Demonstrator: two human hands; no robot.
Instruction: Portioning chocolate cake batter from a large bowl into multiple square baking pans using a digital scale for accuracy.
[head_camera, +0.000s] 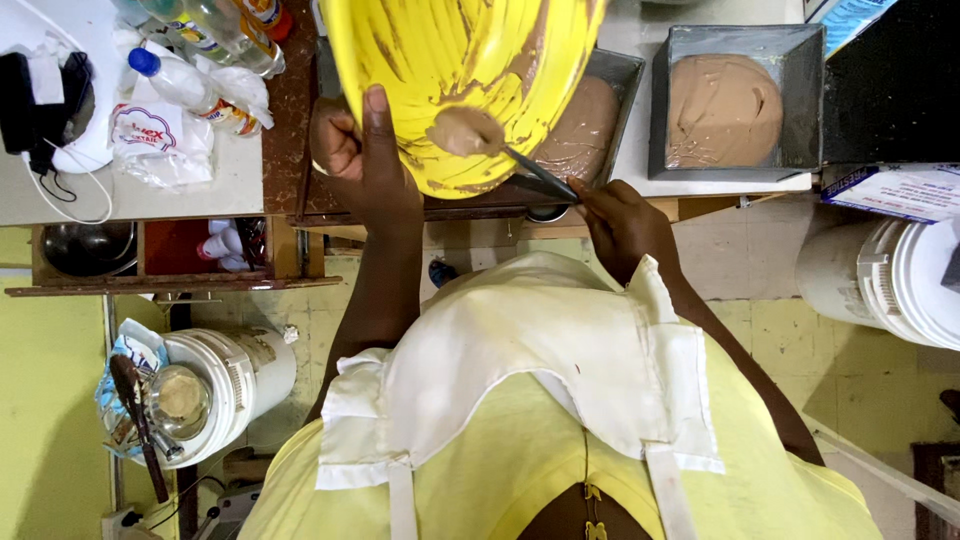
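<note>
The left hand (350, 150) grips the rim of a big yellow mixing bowl (470, 70), thumb laid up along the outside, fingers curled over the edge, and holds it tilted above a square cake tin (610, 90) that is partly filled with brown batter (580, 125). The right hand (620, 220) is closed around the dark handle of a spatula (490, 140), whose blade, loaded with batter, presses on the bowl's smeared inner wall. The bowl looks light and stiff, likely plastic, but greasy with batter, so the dry outer rim seems the safest hold. The batter looks thick, soft and clinging. A second filled tin (730, 110) sits just to the side
</note>
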